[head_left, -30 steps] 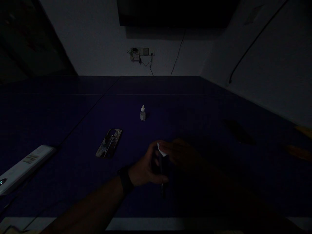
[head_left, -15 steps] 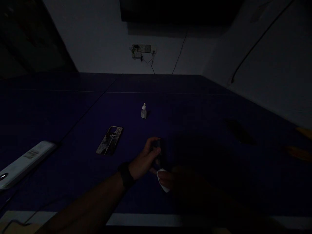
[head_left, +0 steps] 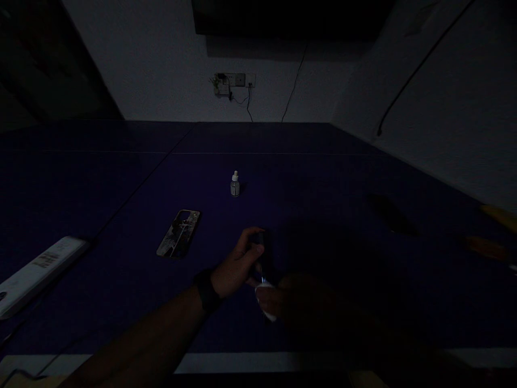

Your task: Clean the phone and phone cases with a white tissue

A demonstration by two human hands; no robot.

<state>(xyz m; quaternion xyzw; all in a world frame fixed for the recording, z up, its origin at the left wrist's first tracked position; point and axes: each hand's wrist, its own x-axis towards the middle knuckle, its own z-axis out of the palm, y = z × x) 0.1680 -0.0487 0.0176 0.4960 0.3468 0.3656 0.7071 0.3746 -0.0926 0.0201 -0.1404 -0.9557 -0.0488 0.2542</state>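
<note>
My left hand [head_left: 238,264], with a dark band on the wrist, is closed round a dark, flat phone [head_left: 265,258] held tilted above the purple surface. A small bright glint shows near its lower end. My right hand [head_left: 283,296], mostly lost in shadow, pinches a white cloth [head_left: 264,307] against that lower end. To the left of my hands lies a patterned phone case [head_left: 178,234] with a camera cut-out. A small dropper bottle [head_left: 235,186] with a white top stands upright beyond them.
A long white power strip [head_left: 40,275] lies at the left. On the right are a dark flat object [head_left: 391,214] and dim orange-yellow items [head_left: 487,247]. The table's pale front edge [head_left: 230,362] runs below my arms. Wall sockets [head_left: 232,81] with cords are at the back.
The white cloth has shifted slightly on the phone's lower end and looks more crumpled, and a glint now shows beside it. The left hand keeps its hold. The whole view has shifted slightly.
</note>
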